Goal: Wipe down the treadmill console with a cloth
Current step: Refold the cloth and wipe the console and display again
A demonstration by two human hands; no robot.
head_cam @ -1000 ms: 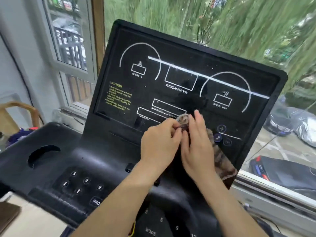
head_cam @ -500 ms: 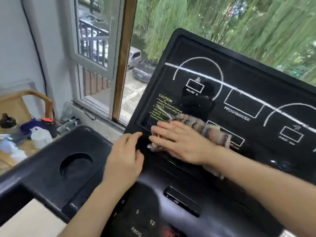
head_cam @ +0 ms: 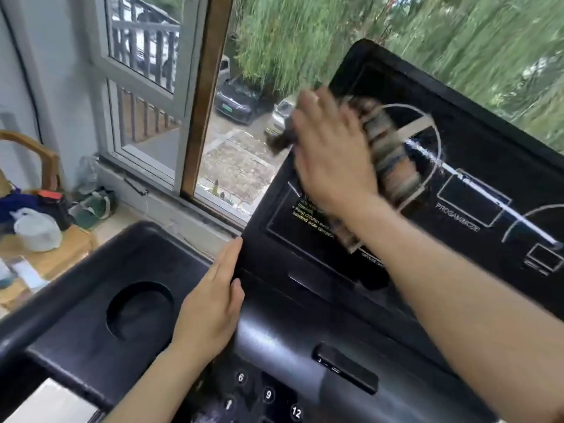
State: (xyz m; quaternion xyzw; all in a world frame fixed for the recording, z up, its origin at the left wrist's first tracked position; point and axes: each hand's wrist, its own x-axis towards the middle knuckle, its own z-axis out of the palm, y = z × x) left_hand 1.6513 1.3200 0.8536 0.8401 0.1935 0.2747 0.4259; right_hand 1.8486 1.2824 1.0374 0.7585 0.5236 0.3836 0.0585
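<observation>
The black treadmill console [head_cam: 476, 166] stands tilted before a window, its glossy screen marked with white arcs, boxes and yellow caution text. My right hand [head_cam: 329, 148] lies flat with spread fingers on a striped brown cloth [head_cam: 393, 157], pressing it against the screen's upper left corner. The hand and cloth are motion-blurred. One dark end of the cloth sticks out past the console's left edge. My left hand [head_cam: 213, 297] rests open, fingers straight, on the console base at the screen's lower left corner.
A round cup holder [head_cam: 139, 311] sits in the left tray of the console. Number buttons [head_cam: 268, 395] and a black clip [head_cam: 345, 372] lie below. A wooden chair [head_cam: 33, 215] with bottles and bags stands at left by the open window [head_cam: 143, 87].
My right hand slid the cloth from the screen's lower middle to its lower left, then up to the upper left corner. My left hand let go of the cloth and settled on the base.
</observation>
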